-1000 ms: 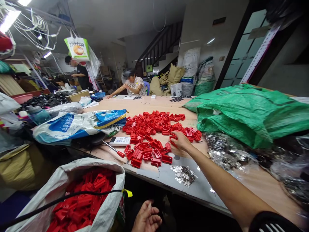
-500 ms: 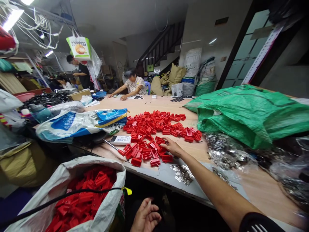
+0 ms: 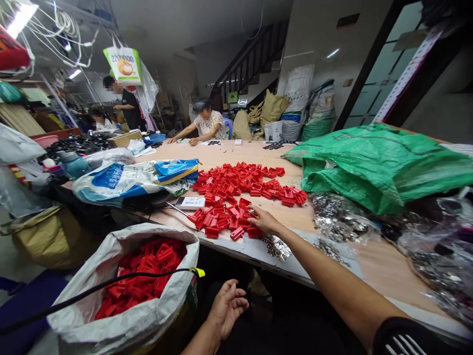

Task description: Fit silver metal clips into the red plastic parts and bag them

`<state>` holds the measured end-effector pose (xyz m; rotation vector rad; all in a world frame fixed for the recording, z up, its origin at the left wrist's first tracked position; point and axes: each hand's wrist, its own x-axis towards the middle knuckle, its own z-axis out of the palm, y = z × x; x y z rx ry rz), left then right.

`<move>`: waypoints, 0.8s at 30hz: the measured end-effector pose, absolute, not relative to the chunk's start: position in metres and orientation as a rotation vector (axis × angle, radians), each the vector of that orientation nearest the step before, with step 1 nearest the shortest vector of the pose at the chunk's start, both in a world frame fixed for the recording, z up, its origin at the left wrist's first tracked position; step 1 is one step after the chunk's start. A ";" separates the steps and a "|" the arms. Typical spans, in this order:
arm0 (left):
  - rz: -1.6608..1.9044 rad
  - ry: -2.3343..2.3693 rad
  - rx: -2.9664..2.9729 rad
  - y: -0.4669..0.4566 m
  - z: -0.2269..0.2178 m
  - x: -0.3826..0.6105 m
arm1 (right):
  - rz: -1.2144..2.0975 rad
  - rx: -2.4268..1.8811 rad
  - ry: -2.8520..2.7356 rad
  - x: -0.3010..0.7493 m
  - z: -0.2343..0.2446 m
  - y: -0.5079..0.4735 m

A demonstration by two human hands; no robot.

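My right hand (image 3: 265, 221) reaches over the table to the near right edge of a heap of red plastic housings (image 3: 236, 180). Its fingers are stretched out and slightly apart at the nearest pieces; I see none lifted off the heap. Just below that hand lies a small pile of shiny metal pieces (image 3: 276, 247). My left hand (image 3: 229, 304) hangs below the table edge, palm turned up, fingers loosely bent and apart, with nothing visible in it. A screwdriver (image 3: 181, 211) with a metal shaft lies at the heap's left.
A white sack (image 3: 74, 301) of red housings stands at the lower left, a black cord (image 3: 111, 288) crossing it. A phone-like device (image 3: 190, 203), a blue-white bag (image 3: 121, 182) and a green sack (image 3: 388, 162) lie on the table (image 3: 181, 153). A co-worker (image 3: 210, 123) sits opposite.
The view has shifted, so the table sits higher in the picture and more of my left forearm shows. My right hand stays at the heap's near right edge.
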<state>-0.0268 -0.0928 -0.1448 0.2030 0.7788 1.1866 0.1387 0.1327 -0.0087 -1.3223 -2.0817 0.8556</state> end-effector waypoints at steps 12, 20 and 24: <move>1.154 0.829 0.235 -0.092 -0.147 -0.022 | 0.689 -1.249 -1.879 0.142 0.009 0.096; 1.145 0.852 0.427 -0.103 -0.100 -0.024 | 0.898 -1.133 -1.910 0.145 -0.008 -0.029; 1.167 0.758 0.623 -0.112 -0.068 -0.015 | 1.063 -1.093 -1.899 0.148 -0.024 -0.076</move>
